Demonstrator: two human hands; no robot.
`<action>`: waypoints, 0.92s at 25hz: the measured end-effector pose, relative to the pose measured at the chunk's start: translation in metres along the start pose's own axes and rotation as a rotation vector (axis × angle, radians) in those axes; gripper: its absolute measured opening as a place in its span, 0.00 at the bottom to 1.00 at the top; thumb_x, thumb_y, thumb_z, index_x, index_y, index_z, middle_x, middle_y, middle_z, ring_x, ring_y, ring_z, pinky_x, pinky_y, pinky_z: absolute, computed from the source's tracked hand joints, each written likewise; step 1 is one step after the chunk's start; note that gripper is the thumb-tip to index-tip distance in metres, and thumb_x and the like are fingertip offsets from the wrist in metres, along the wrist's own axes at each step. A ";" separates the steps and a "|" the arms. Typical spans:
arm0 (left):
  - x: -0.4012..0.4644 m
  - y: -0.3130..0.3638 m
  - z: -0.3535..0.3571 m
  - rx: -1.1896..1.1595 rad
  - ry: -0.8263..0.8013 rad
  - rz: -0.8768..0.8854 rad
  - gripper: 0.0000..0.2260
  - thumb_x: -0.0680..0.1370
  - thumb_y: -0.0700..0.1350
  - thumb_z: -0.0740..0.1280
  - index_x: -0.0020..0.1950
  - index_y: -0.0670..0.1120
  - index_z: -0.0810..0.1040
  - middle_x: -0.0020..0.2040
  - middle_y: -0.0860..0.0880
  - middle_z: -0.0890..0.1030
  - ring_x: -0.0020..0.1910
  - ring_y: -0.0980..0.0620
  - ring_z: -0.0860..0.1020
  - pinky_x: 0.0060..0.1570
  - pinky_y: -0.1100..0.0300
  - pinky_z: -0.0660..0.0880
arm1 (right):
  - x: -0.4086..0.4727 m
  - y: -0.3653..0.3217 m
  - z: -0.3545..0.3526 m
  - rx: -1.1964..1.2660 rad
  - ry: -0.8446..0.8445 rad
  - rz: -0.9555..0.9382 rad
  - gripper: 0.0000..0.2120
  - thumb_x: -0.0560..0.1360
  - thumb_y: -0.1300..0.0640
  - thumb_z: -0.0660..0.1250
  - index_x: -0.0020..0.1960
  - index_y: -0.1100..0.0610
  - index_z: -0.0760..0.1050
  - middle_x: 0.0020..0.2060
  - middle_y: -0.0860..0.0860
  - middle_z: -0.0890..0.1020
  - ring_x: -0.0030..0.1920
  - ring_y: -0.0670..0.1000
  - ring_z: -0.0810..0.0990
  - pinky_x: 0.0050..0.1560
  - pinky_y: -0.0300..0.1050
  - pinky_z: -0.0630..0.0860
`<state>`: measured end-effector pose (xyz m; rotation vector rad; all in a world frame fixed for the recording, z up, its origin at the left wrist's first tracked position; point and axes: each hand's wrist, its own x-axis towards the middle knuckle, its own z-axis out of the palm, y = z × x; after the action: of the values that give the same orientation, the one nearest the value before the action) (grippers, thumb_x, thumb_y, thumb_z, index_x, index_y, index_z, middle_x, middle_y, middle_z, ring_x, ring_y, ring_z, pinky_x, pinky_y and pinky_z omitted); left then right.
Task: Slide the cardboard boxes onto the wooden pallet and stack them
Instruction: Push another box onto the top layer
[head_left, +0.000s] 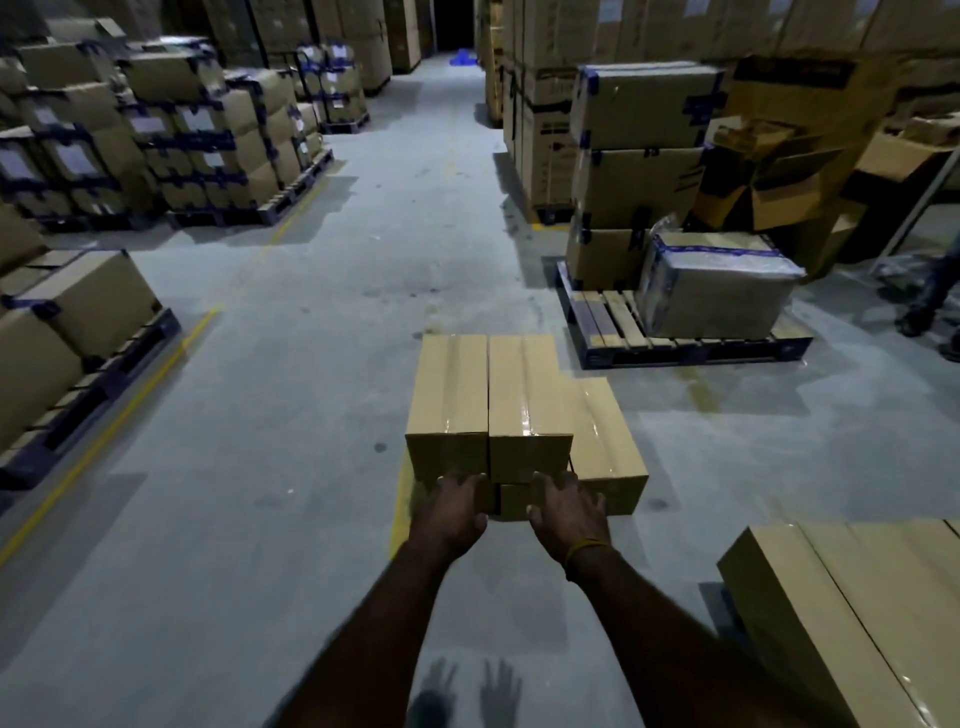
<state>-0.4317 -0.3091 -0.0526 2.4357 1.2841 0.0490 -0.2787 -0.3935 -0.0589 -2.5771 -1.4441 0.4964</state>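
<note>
A small stack of long cardboard boxes (519, 410) lies on the concrete floor in front of me, two on top and at least one lower to the right. My left hand (453, 512) and my right hand (567, 512) both press against the near ends of the boxes, fingers spread against the cardboard. The wooden pallet (618, 325) with blue edges sits ahead and to the right, carrying a wrapped box (714, 291) and a tall column of boxes (631, 171) at its back.
More long cardboard boxes (852, 608) sit at the lower right. Loaded pallets (67, 332) line the left side behind a yellow floor line. Stacks of boxes (540, 104) rise beyond the pallet. A person's legs (935, 291) stand at the far right edge.
</note>
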 end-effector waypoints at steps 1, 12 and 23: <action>0.023 -0.005 -0.003 -0.005 -0.010 0.010 0.27 0.79 0.50 0.67 0.77 0.52 0.63 0.75 0.46 0.64 0.72 0.46 0.66 0.65 0.51 0.70 | 0.020 -0.002 -0.001 -0.007 0.004 0.011 0.27 0.80 0.46 0.60 0.77 0.47 0.58 0.73 0.56 0.64 0.73 0.58 0.65 0.73 0.64 0.57; 0.274 -0.054 -0.032 0.046 -0.181 0.145 0.29 0.79 0.50 0.67 0.78 0.54 0.61 0.76 0.44 0.62 0.73 0.43 0.64 0.66 0.47 0.68 | 0.231 -0.043 -0.036 -0.007 0.038 0.185 0.26 0.81 0.46 0.59 0.77 0.46 0.58 0.73 0.56 0.64 0.72 0.59 0.64 0.70 0.59 0.58; 0.436 -0.032 -0.010 0.068 -0.215 0.158 0.29 0.79 0.51 0.65 0.78 0.54 0.59 0.77 0.45 0.59 0.74 0.43 0.63 0.64 0.46 0.70 | 0.396 -0.007 -0.040 0.000 -0.003 0.187 0.26 0.80 0.45 0.59 0.77 0.46 0.58 0.74 0.56 0.61 0.73 0.58 0.61 0.70 0.60 0.59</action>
<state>-0.2063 0.0593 -0.1188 2.5151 1.0145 -0.2111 -0.0792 -0.0523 -0.1042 -2.7264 -1.2097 0.5232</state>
